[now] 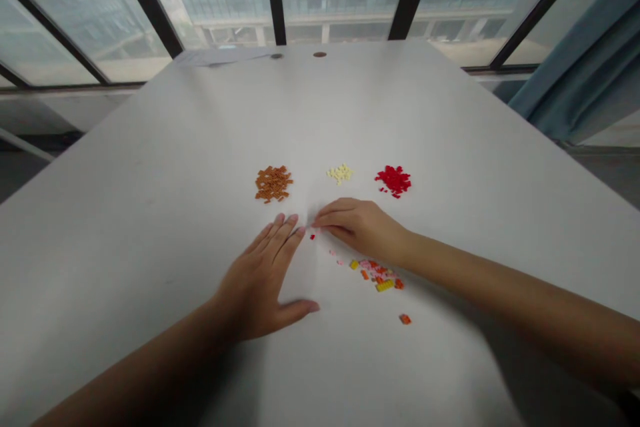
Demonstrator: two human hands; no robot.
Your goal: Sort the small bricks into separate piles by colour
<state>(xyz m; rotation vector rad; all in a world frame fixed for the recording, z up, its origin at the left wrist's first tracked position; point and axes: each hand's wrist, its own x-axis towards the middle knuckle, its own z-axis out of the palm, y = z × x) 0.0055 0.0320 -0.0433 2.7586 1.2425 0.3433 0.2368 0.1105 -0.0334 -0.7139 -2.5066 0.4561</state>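
Observation:
My left hand (267,280) lies flat on the white table (160,240), fingers stretched forward and thumb spread to the right. My right hand (363,227) has its fingertips pinched together just right of the left fingertips; whatever they hold, if anything, is too small or hidden to name. Just below the pinch lies a single small red piece (313,237). Close under the right wrist is a loose mixed pile of toy bricks (377,272) in pink, orange and yellow, with a yellow brick (385,285) at its near edge.
Beyond the hands lie three piles of small pieces: brown (273,183), pale yellow (340,174) and red (393,180). One orange piece (405,319) sits apart nearer me. White paper (215,57) rests at the far left edge, before windows; a blue curtain (580,60) hangs right.

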